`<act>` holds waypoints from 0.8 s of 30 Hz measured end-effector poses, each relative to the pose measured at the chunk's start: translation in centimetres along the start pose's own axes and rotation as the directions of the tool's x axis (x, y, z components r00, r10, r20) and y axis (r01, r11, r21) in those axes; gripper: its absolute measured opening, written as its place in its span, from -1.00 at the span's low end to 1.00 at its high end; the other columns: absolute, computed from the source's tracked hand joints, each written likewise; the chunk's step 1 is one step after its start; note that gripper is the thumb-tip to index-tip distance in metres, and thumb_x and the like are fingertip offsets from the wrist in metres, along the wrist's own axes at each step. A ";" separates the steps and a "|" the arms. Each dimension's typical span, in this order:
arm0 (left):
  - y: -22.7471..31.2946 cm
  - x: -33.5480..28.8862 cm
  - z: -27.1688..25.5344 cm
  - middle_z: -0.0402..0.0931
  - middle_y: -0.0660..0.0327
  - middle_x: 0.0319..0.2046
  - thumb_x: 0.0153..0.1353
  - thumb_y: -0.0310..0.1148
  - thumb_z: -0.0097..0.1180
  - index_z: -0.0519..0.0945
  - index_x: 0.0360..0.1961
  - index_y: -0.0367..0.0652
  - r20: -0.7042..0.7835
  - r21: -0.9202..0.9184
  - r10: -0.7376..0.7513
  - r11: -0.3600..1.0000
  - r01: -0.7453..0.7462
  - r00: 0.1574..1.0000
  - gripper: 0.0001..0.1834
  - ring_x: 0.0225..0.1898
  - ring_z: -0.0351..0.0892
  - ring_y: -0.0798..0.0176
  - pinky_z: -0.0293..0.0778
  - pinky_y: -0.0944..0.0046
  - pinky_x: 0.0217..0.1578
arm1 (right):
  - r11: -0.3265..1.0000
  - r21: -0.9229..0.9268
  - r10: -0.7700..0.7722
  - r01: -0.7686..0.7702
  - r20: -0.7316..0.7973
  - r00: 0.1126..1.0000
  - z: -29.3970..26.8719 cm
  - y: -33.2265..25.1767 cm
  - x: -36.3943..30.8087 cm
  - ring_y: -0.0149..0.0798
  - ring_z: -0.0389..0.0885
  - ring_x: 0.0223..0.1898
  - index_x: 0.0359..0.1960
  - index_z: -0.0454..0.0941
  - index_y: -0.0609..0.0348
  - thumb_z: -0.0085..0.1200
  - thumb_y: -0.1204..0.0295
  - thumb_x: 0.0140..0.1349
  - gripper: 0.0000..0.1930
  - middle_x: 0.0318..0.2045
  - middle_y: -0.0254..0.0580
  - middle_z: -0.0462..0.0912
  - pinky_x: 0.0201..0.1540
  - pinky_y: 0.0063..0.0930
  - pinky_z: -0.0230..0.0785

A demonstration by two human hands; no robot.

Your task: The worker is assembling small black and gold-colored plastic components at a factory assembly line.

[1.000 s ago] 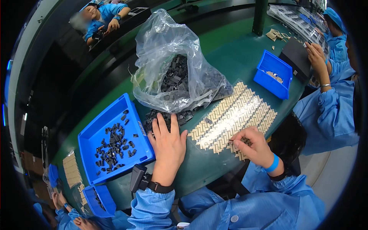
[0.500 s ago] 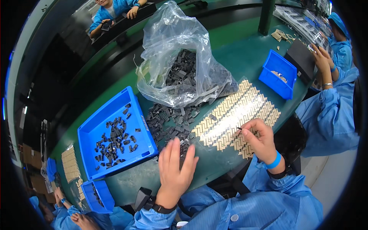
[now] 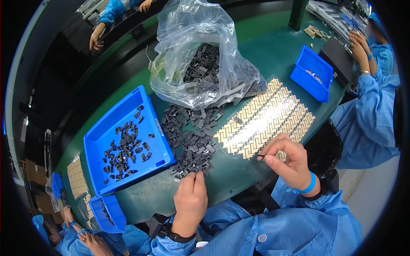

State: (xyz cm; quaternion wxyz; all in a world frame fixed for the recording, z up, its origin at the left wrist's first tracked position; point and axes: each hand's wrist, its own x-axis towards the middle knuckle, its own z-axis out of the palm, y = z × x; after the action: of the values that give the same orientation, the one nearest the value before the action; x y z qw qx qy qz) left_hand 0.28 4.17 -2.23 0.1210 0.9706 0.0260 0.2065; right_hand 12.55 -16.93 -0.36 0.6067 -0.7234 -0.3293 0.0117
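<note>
My left hand point(image 3: 191, 199) reaches the near edge of a loose pile of small black plastic parts point(image 3: 190, 145). Its fingers are closed together and point down at the parts; what lies under the fingertips is hidden. Over the near edge of a sheet of beige pieces in a herringbone pattern point(image 3: 245, 128), my right hand point(image 3: 288, 162) pinches a thin dark piece point(image 3: 261, 156) between thumb and forefinger. One black part point(image 3: 238, 120) lies on the sheet's left side.
A large clear plastic bag point(image 3: 194, 96) of black parts stands behind the pile. The big blue tray point(image 3: 96, 143) at left holds scattered black parts. Smaller blue bins stand at near left point(image 3: 115, 209) and far right point(image 3: 314, 62). Other people in blue sit on both sides and across.
My left hand has gone from spread fingers above the pile to closed fingers at its near edge. My right hand has moved slightly nearer, still pinching the dark piece.
</note>
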 end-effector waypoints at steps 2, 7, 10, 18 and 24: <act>0.1 0.2 -0.4 0.46 0.04 -0.41 -0.10 -0.62 0.15 0.53 -0.31 -0.31 -0.055 0.026 0.005 1.000 -0.003 0.998 -0.76 -0.44 0.50 0.04 0.44 0.24 -0.45 | 1.000 0.024 0.014 -0.015 0.015 1.000 0.3 -0.2 -0.1 -0.28 0.49 -0.38 -0.47 0.48 0.19 0.10 0.53 0.01 -0.94 -0.45 -0.23 0.59 -0.21 -0.44 0.21; -0.4 0.5 -1.1 0.47 0.06 -0.41 -0.08 -0.65 0.14 0.54 -0.30 -0.31 -0.237 -0.061 -0.089 0.995 0.077 0.967 -0.76 -0.43 0.54 0.12 0.46 0.29 -0.45 | 0.986 0.141 0.086 -0.091 0.039 0.996 1.3 -0.6 -0.4 -0.26 0.54 -0.32 -0.46 0.47 0.23 0.09 0.55 0.04 -0.94 -0.41 -0.17 0.59 -0.21 -0.47 0.31; 0.3 0.8 -1.9 0.50 0.09 -0.38 0.01 -0.61 0.12 0.52 -0.24 -0.32 -0.217 -0.338 -0.274 0.922 0.192 0.937 -0.77 -0.41 0.56 0.22 0.50 0.33 -0.43 | 0.955 0.277 0.098 -0.104 0.038 0.995 2.2 -0.7 -0.1 -0.26 0.55 -0.30 -0.45 0.46 0.25 0.09 0.55 0.06 -0.94 -0.38 -0.14 0.58 -0.21 -0.49 0.34; 3.8 1.1 -2.3 0.46 0.10 -0.17 0.22 -0.51 -0.10 0.37 0.01 -0.27 0.557 -0.677 -0.226 -0.681 0.279 0.799 -0.69 -0.17 0.53 0.14 0.52 0.24 -0.18 | 0.919 0.377 -0.117 0.112 -0.011 0.993 5.0 -2.2 0.0 -0.17 0.56 -0.25 -0.29 0.49 0.26 0.21 0.55 -0.06 -0.74 -0.27 -0.07 0.56 -0.19 -0.42 0.37; 5.0 0.8 -1.1 0.49 0.08 -0.19 0.21 -0.53 -0.09 0.43 -0.09 -0.23 0.556 -0.638 -0.173 -0.716 0.284 0.813 -0.77 -0.11 0.50 0.15 0.42 0.17 -0.06 | 0.951 0.167 -0.264 0.260 0.003 0.965 4.4 -1.8 0.3 -0.13 0.58 -0.31 -0.24 0.44 0.27 0.27 0.57 -0.11 -0.65 -0.35 -0.03 0.58 -0.26 -0.38 0.34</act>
State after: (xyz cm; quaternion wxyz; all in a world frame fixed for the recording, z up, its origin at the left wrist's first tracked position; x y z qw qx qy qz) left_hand 0.55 -0.35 0.25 0.9583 0.2573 0.1203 0.0326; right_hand 10.07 -12.83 0.21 0.6564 -0.6205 -0.4279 -0.0323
